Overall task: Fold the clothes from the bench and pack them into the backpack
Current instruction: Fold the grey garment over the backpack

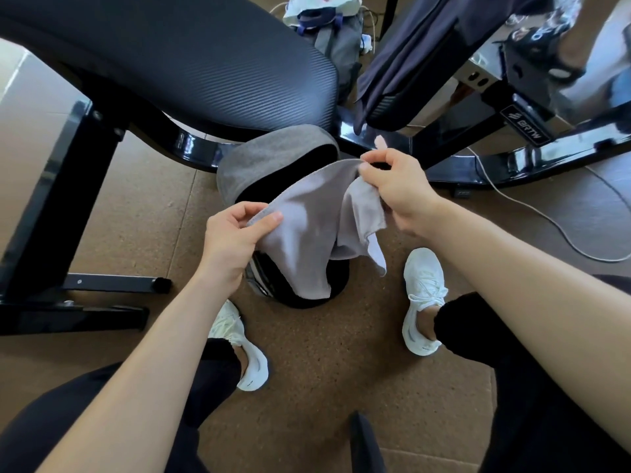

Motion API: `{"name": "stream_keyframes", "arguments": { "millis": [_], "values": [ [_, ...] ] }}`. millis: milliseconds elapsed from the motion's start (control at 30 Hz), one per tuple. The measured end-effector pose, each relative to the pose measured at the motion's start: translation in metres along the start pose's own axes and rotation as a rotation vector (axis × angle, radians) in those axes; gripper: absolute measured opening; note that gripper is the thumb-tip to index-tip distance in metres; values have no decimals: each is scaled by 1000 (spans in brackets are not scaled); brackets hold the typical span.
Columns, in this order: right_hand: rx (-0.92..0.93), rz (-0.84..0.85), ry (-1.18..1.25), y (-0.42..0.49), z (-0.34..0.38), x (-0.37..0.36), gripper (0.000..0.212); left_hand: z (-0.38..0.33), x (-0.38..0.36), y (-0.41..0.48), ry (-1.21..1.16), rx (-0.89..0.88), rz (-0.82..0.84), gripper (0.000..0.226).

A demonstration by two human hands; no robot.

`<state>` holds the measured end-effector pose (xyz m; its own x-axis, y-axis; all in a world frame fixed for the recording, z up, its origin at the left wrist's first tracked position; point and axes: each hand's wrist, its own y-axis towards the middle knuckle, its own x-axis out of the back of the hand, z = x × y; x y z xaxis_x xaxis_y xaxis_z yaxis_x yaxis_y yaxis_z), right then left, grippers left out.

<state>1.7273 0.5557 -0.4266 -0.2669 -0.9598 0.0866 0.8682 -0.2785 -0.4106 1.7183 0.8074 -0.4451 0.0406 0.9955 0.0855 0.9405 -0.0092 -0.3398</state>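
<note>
Mid-task: pale cloth (pixel 307 223) pinched in left hand (pixel 232 240) and right hand (pixel 396 189), above open backpack (pixel 273 165). Contents hidden, perhaps some packed; dark garment (pixel 409 49) beyond backpack left to fold.

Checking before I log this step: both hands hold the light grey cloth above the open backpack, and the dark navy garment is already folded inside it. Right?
Not quite. The dark navy garment hangs draped over the bench, unfolded. Both hands, left and right, do hold the light grey cloth above the open backpack, per the head view.

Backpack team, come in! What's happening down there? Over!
Left hand and right hand both pinching the light grey cloth. Cloth hangs over the open backpack, not packed yet. Nothing blocking.
</note>
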Motion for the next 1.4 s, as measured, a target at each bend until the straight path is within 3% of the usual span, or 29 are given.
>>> {"name": "stream_keyframes", "arguments": {
  "millis": [167,300,400,533,733,1000,1400],
  "values": [
    [-33,450,177,-15,7,-10,21,-5,-8,-4,-143,28,74,11],
    [25,610,101,-19,3,-15,43,-8,-12,-10,-204,55,143,15],
    [225,566,-96,-24,-1,-20,38,-8,-16,-13,-223,65,189,16],
    [430,421,-332,-25,-5,-26,13,-8,-21,-17,-237,71,247,20],
    [657,251,-625,-22,-9,-28,24,-11,-21,-18,-286,86,261,21],
    [524,408,-431,-23,-5,-26,50,-10,-22,-18,-299,90,204,14],
    [375,370,-192,-22,-6,-28,47,-12,-23,-20,-339,124,309,29]
  ]
}}
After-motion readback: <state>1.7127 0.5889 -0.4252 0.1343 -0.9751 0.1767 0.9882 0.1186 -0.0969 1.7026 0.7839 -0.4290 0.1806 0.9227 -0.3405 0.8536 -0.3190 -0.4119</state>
